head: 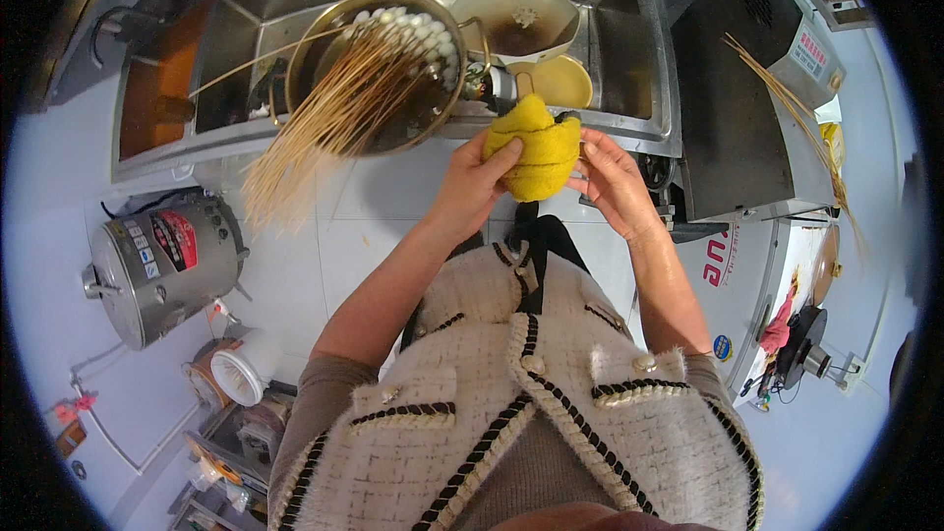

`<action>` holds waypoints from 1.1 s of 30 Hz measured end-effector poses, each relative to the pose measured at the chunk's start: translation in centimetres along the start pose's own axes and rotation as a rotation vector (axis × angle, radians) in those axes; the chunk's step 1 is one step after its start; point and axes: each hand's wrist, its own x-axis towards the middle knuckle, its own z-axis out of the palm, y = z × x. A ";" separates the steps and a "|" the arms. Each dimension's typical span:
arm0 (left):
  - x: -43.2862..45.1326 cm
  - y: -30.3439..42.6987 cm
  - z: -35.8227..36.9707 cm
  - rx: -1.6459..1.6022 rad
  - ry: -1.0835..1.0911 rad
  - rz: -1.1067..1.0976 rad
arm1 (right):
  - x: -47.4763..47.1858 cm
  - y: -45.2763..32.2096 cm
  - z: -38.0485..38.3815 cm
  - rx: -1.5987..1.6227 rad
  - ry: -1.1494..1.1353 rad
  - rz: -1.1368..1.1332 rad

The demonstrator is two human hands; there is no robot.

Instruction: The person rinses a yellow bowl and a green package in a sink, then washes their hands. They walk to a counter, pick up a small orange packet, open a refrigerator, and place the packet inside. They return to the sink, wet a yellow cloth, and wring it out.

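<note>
A folded yellow cloth (532, 155) is held in front of my body, near the sink's front edge. My left hand (476, 181) grips it from the left, thumb on top. On its other side my right hand (606, 175) has curled fingers at the cloth's edge; whether they pinch it is not clear. Beyond, to the left, a large metal pot (295, 51) holds many wooden skewers (332, 99) with small white balls or eggs (405, 29) at their ends. A dark-capped bottle or jar (501, 85) lies just behind the cloth.
The stainless steel sink (625, 51) holds a white basin (546, 0) and a yellow bowl (571, 81). A dark metal appliance (737, 103) stands right, with loose skewers (782, 92) on top. On the left are a steel drum (166, 265) and a white bucket (240, 372).
</note>
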 end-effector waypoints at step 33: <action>34.4 4.4 5.1 -0.465 0.155 -0.007 | 49.7 -15.0 -14.5 -1.819 0.107 -0.565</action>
